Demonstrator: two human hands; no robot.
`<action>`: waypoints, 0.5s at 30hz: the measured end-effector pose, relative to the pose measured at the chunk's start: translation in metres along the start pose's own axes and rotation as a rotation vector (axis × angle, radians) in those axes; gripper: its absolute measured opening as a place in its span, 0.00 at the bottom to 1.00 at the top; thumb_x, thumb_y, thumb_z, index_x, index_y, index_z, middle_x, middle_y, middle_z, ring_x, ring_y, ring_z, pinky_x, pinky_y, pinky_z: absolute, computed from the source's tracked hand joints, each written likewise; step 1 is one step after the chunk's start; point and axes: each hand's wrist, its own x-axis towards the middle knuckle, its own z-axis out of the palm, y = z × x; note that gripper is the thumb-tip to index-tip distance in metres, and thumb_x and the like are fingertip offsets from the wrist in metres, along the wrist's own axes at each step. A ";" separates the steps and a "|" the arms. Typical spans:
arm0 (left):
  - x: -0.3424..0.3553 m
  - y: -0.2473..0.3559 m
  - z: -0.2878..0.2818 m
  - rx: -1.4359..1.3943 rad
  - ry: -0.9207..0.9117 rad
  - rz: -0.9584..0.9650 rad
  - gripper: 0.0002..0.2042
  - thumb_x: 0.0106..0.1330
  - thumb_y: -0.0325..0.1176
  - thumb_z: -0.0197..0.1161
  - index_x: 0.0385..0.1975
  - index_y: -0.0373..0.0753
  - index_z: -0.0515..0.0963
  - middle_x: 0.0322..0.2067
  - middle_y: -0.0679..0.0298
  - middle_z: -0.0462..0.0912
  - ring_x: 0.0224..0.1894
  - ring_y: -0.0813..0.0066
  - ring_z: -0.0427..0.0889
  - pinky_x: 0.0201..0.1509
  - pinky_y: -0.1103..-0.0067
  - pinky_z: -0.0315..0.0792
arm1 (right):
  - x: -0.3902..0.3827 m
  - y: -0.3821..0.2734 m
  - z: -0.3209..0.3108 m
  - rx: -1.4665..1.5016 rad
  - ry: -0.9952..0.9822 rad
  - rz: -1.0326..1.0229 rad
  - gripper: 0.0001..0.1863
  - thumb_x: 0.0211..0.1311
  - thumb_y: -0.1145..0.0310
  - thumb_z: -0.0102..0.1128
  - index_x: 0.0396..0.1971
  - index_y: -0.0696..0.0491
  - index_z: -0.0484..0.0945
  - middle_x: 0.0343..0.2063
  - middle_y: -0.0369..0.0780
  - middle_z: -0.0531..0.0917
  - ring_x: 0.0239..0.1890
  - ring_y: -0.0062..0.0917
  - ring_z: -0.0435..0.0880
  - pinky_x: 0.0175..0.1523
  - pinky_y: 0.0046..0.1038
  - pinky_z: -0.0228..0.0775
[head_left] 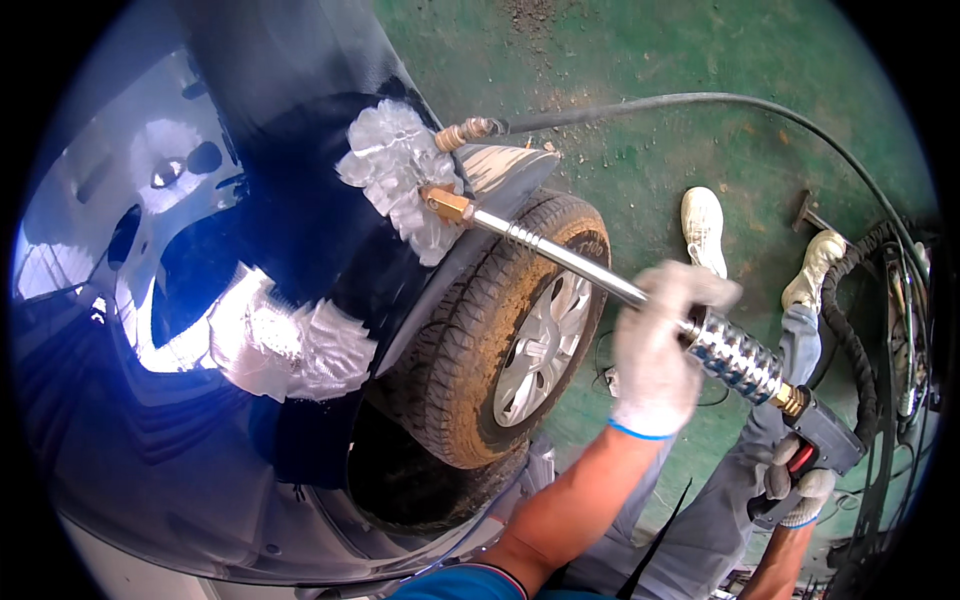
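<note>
A dent puller with a slide hammer (735, 355) runs diagonally, from a pistol-shaped handle at lower right to a brass-coloured tip (447, 205). That tip meets a bare, ground-metal patch (385, 165) on the blue car panel (300, 190). My gloved left hand (655, 350), slightly blurred, is closed around the steel rod (560, 255) at the front of the ribbed sliding weight. Its fingertips are partly hidden. My gloved right hand (800, 485) grips the dark handle (830, 445), its fingers by the red trigger (800, 459).
A second ground patch (285, 340) shows nearer me. A copper-coloured cable end (465, 133) rests at the panel edge, its black cable (740, 98) arching right. Below sits a muddy wheel (530, 340). A hammer (815, 215) lies on the green floor beside my white shoes (703, 225).
</note>
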 end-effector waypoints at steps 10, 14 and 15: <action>0.069 0.064 -0.060 -0.450 -0.208 -0.160 0.14 0.75 0.40 0.48 0.41 0.36 0.76 0.19 0.69 0.73 0.21 0.77 0.73 0.35 0.73 0.76 | -0.008 0.005 -0.014 0.030 0.020 -0.053 0.27 0.45 0.67 0.70 0.42 0.72 0.75 0.14 0.48 0.77 0.12 0.31 0.73 0.19 0.30 0.68; -0.021 -0.007 0.014 -0.346 0.113 -0.219 0.14 0.70 0.37 0.59 0.49 0.35 0.76 0.29 0.59 0.82 0.34 0.67 0.84 0.46 0.69 0.79 | -0.004 -0.002 -0.010 -0.048 -0.047 -0.018 0.27 0.45 0.65 0.69 0.40 0.71 0.75 0.10 0.45 0.74 0.09 0.30 0.70 0.17 0.30 0.66; -0.017 -0.007 0.013 -0.302 0.070 -0.238 0.15 0.70 0.38 0.60 0.50 0.35 0.76 0.30 0.59 0.82 0.35 0.67 0.84 0.46 0.69 0.79 | -0.004 -0.003 -0.009 -0.037 -0.019 -0.028 0.26 0.45 0.65 0.69 0.39 0.71 0.75 0.10 0.45 0.73 0.09 0.30 0.70 0.17 0.30 0.65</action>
